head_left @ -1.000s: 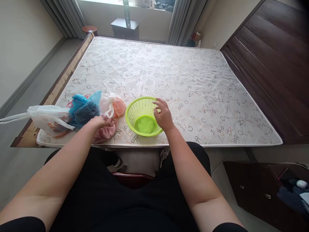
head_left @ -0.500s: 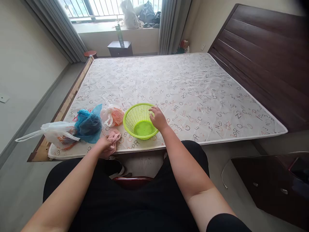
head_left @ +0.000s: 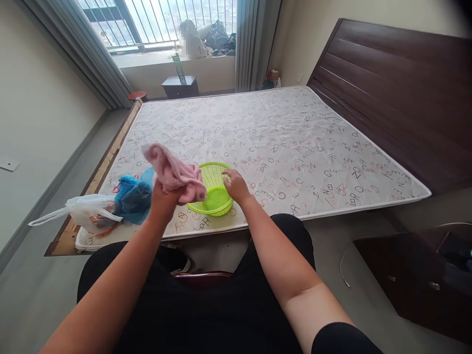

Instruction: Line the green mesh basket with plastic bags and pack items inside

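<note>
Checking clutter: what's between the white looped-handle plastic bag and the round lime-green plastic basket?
Head view: the blue plastic bag, then the left hand holding a fluffy pink cloth that overlaps the basket; anything behind the cloth is hidden.

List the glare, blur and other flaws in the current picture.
Head view: daylight glare washes out the window; the pink cloth in the left hand looks slightly blurred at its upper left end; blocky pixels cover part of the pale bag; the upper right corner is dark.
</note>
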### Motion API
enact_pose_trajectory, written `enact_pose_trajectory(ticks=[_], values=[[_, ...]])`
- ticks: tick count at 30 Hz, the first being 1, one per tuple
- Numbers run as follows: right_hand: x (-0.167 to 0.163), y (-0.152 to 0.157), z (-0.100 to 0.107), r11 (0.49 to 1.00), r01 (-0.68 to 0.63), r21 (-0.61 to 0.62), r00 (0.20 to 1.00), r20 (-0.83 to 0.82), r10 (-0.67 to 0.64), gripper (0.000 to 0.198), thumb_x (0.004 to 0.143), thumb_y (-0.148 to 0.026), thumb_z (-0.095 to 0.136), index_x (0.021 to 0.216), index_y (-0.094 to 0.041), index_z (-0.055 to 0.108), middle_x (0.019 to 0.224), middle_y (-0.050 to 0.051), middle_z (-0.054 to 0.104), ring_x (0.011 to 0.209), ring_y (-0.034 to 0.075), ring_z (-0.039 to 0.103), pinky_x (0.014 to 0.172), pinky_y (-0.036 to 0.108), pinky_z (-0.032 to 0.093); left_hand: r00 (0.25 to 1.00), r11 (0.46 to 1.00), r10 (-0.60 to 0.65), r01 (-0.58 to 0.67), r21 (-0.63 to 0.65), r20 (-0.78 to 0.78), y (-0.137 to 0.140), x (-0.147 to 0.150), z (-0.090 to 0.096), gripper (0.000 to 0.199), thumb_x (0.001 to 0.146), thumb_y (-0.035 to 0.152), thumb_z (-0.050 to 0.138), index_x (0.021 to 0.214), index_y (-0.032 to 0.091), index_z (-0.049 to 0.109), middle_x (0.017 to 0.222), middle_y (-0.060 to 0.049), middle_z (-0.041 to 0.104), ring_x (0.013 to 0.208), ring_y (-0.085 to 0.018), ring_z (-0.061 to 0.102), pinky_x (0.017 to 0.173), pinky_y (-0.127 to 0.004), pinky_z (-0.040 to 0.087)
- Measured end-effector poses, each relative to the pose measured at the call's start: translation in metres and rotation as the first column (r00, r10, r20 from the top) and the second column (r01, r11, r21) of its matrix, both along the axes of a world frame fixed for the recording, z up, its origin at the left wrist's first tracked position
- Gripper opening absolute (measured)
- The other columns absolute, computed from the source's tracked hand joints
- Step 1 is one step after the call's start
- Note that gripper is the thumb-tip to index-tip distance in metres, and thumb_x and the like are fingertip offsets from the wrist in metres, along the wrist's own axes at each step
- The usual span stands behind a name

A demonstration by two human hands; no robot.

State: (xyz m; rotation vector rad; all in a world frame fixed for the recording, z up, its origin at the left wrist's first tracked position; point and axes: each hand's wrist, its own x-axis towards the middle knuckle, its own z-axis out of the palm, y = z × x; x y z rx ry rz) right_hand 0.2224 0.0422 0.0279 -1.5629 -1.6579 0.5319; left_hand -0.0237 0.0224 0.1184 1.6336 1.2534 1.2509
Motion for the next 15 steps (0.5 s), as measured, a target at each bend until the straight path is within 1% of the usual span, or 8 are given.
enact_pose_trajectory(ticks=[2,4,6,7,9,11,13,15], values=[[-0.003,-0.004,0.001,1.0,-0.018,0.009,1.0,0.015,0.017,0.031,0.098,-0.023,0.049,0.123,-0.016,0.067,0.135,0.013,0.067,0.13,0.023,0.059,0.116,0.038,0.043,0.973,0.982,-0.183,0.174,-0.071,-0.142,0.015,0.021,-0.013,0.056,0.076,0.054,0.08,0.119,0.023,0.066,0.12,-0.011,0.074,0.116,-0.036,0.068,0.102,-0.055,0.056],[-0.005,-0.009,0.003,0.999,-0.027,-0.035,0.998,0.049,0.029,0.029,0.1,-0.026,0.049,0.121,-0.019,0.068,0.131,0.011,0.07,0.124,0.022,0.062,0.111,0.038,0.046,0.859,0.951,-0.308,0.268,-0.153,-0.409,0.027,0.027,-0.028,0.049,0.07,0.051,0.085,0.108,0.023,0.07,0.12,-0.013,0.074,0.125,-0.042,0.063,0.109,-0.064,0.048],[-0.006,-0.014,0.004,0.991,-0.05,-0.125,0.991,0.114,0.065,0.027,0.101,-0.029,0.051,0.118,-0.024,0.071,0.128,0.008,0.072,0.12,0.023,0.065,0.111,0.043,0.045,0.743,0.961,-0.271,0.244,-0.13,-0.612,0.035,0.018,-0.043,0.041,0.071,0.042,0.086,0.105,0.024,0.072,0.132,-0.015,0.069,0.14,-0.046,0.051,0.118,-0.071,0.033],[-0.005,-0.017,0.005,0.983,-0.066,-0.173,0.983,0.158,0.094,0.026,0.101,-0.03,0.051,0.115,-0.026,0.073,0.126,0.006,0.073,0.119,0.024,0.065,0.113,0.048,0.042,0.718,0.975,-0.21,0.208,-0.084,-0.663,0.037,0.01,-0.05,0.04,0.074,0.039,0.084,0.109,0.025,0.072,0.14,-0.015,0.065,0.146,-0.045,0.044,0.122,-0.071,0.026],[-0.005,-0.02,0.006,0.964,-0.1,-0.247,0.954,0.251,0.163,0.025,0.102,-0.031,0.052,0.11,-0.03,0.076,0.121,0.004,0.075,0.117,0.025,0.065,0.118,0.06,0.031,0.738,0.994,-0.089,0.11,-0.011,-0.669,0.036,-0.01,-0.064,0.051,0.08,0.035,0.078,0.128,0.025,0.066,0.151,-0.015,0.057,0.152,-0.04,0.037,0.127,-0.065,0.021],[-0.004,-0.022,0.007,0.955,-0.12,-0.273,0.924,0.32,0.208,0.028,0.103,-0.031,0.05,0.109,-0.032,0.077,0.117,0.003,0.077,0.116,0.026,0.065,0.119,0.067,0.022,0.803,0.999,-0.027,-0.006,-0.053,-0.595,0.032,-0.027,-0.079,0.072,0.082,0.036,0.076,0.148,0.022,0.052,0.158,-0.017,0.049,0.153,-0.036,0.037,0.128,-0.056,0.024],[-0.004,-0.024,0.008,0.951,-0.125,-0.282,0.903,0.364,0.227,0.03,0.103,-0.031,0.049,0.114,-0.033,0.077,0.118,0.003,0.077,0.117,0.026,0.065,0.12,0.067,0.019,0.894,0.963,-0.001,-0.119,-0.241,-0.447,0.027,-0.038,-0.094,0.092,0.083,0.043,0.076,0.161,0.022,0.033,0.163,-0.02,0.041,0.152,-0.035,0.039,0.125,-0.053,0.032],[-0.004,-0.027,0.01,0.941,-0.131,-0.312,0.88,0.4,0.255,0.029,0.102,-0.032,0.052,0.12,-0.032,0.076,0.12,0.005,0.076,0.116,0.026,0.065,0.121,0.065,0.02,0.969,0.86,-0.004,-0.122,-0.496,-0.246,0.023,-0.041,-0.105,0.101,0.086,0.051,0.072,0.166,0.026,0.017,0.167,-0.022,0.034,0.151,-0.036,0.041,0.117,-0.056,0.042]])
